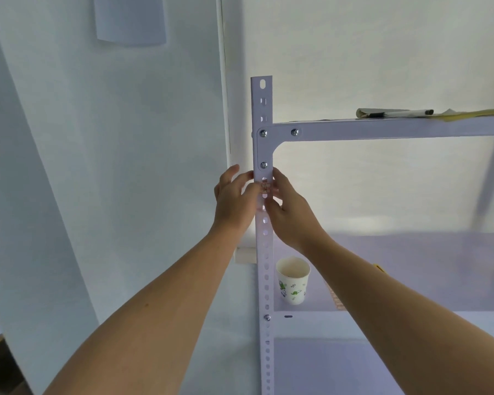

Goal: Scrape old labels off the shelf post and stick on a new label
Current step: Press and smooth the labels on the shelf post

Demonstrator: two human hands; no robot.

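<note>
The left hand point(234, 199) pinches a small label point(265, 188) against the shelf post point(265, 252), while the right hand point(289, 213), just beside it, grips the post's edge above a paper cup point(293, 282).

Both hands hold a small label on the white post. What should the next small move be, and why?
Probably press the small white label with red print flat with a thumb, middle outward. The left hand and right hand pinch its side edges against the white perforated metal post, so it looks placed but not yet rubbed down.
</note>
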